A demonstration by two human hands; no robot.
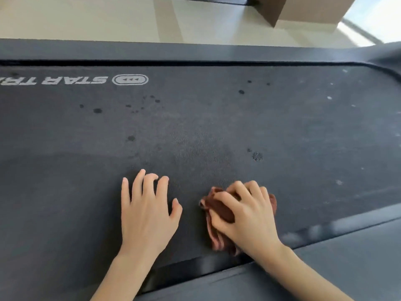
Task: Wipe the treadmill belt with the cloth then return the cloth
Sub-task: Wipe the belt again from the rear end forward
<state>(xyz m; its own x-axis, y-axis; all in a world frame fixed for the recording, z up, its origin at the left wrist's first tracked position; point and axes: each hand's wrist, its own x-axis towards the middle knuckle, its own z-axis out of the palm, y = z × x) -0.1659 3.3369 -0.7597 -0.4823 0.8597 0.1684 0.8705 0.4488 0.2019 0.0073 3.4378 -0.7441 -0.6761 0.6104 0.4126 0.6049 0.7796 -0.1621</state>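
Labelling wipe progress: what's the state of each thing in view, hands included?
treadmill belt: dirty, with dark spots and pale specks across it.
cloth: bunched up, lying on the belt close to its near edge.
right hand: grips the cloth, on top of it.
left hand: fingers spread, resting on the belt beside the cloth, holds nothing.

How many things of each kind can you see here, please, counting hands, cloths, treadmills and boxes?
hands: 2 (left hand, right hand)
cloth: 1
treadmill: 1
cardboard box: 1
Total: 5
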